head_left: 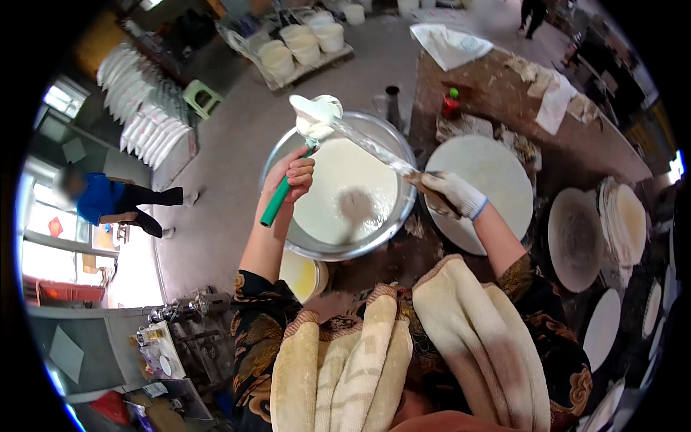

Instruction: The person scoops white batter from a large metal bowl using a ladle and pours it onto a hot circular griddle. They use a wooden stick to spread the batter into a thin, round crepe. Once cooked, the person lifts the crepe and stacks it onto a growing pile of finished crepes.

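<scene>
My bare left hand [289,178] is wrapped round the green handle [273,207] of a tool whose head is lost in white paste. My right hand [455,193], in a pale work glove, grips the near end of a long ladle [374,149] with a white-smeared shaft. The ladle's head [314,115], thickly coated in white, is up over the far left rim of a metal basin. The green tool's upper end meets the ladle's head. Below both tools, the wide basin [403,227] holds creamy white liquid [345,180], with a shadow across it.
A round white board [486,187] lies right of the basin, and a yellowish bucket [304,276] stands before it. Beyond are a metal jug [391,106], a red bottle [451,105] and a pallet of white buckets [304,47]. A person in blue [108,198] stands left.
</scene>
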Motion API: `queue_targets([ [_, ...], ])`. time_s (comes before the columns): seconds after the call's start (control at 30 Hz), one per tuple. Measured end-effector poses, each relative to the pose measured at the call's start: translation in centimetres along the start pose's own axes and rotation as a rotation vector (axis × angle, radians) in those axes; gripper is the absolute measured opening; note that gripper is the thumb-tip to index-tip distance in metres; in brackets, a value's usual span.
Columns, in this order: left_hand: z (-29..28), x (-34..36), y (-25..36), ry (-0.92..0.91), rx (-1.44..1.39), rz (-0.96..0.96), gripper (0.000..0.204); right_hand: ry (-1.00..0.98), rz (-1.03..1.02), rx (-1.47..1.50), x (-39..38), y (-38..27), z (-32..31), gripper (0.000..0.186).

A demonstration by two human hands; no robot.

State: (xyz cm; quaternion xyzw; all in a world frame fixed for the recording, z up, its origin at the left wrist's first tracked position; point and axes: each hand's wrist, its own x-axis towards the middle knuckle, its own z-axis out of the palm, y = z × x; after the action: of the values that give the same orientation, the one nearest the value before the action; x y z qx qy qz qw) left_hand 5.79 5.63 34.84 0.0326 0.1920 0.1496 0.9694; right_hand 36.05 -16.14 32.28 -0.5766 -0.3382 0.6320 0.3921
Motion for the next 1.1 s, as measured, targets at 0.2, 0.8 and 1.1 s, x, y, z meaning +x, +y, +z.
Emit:
queue_targets([
  [0.2, -3.1, 4.3, -3.6, 0.215, 0.210, -0.066, 0.011, 0.235, 0.142, 0.066, -12.5, 6.7, -6.7, 0.041],
  [0.8, 14.4, 31.9, -45.0, -0.202, 0.585, -0.796, 0.025, 1.385, 0.088, 0.631, -43.7, 39.8, -11.6, 0.044],
  [1.1, 10.2, 42.4, -65.8, -0.136, 0.660, -1.193, 0.042, 1.056, -0.274, 1.210, -41.2, 36.2, -18.9, 0.043],
])
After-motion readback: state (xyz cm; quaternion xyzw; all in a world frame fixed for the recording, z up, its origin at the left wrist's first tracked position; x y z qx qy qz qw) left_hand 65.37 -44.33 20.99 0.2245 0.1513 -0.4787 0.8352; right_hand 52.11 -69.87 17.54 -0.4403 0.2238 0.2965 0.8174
